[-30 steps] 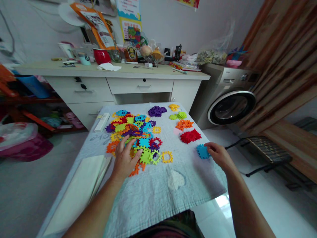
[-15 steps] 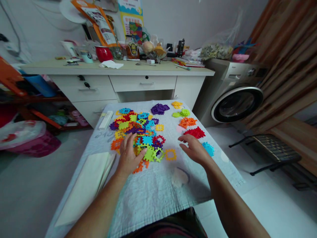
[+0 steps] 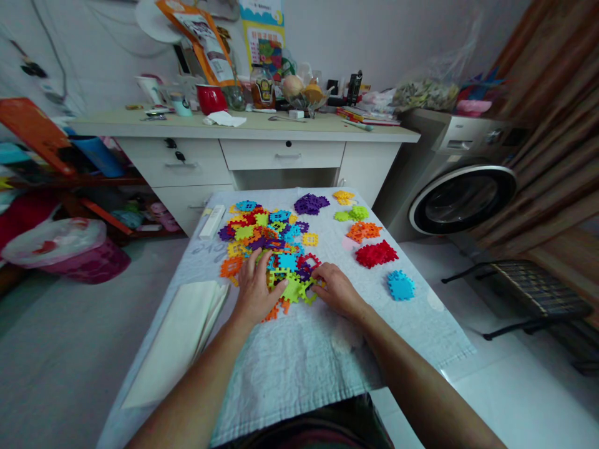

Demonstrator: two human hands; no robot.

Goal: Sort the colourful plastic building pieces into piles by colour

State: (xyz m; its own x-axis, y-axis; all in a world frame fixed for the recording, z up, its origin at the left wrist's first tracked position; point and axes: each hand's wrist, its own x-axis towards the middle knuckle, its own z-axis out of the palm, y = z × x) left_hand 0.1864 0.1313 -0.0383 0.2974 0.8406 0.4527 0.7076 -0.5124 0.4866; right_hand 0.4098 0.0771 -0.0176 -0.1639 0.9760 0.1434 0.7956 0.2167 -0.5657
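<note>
A mixed pile of flat, notched plastic building pieces [image 3: 287, 262] in several colours lies on the cloth-covered table. My left hand [image 3: 257, 288] rests at the pile's near left side, fingers spread and thumb apart, beside a lime-green piece [image 3: 292, 288]. At the pile's right edge, my right hand [image 3: 340, 290] is open, with its bent fingers and thumb apart around a green frame piece's edge. Single-colour heaps lie to the right: purple [image 3: 311, 204], yellow [image 3: 343, 197], green [image 3: 358, 212], orange [image 3: 364, 232], red [image 3: 376, 254] and blue [image 3: 400, 285].
A folded white cloth [image 3: 175, 340] lies along the table's left side, with a white box [image 3: 212, 222] beyond it. A cluttered counter [image 3: 262, 128] stands behind. On the right are a washing machine [image 3: 461, 199] and a stool [image 3: 538, 284]; a pink bin [image 3: 70, 255] is left.
My right hand has moved left from beside the red heap to the pile's edge, hiding the loose yellow frame piece. My left hand stays at the pile. The view has shifted slightly left.
</note>
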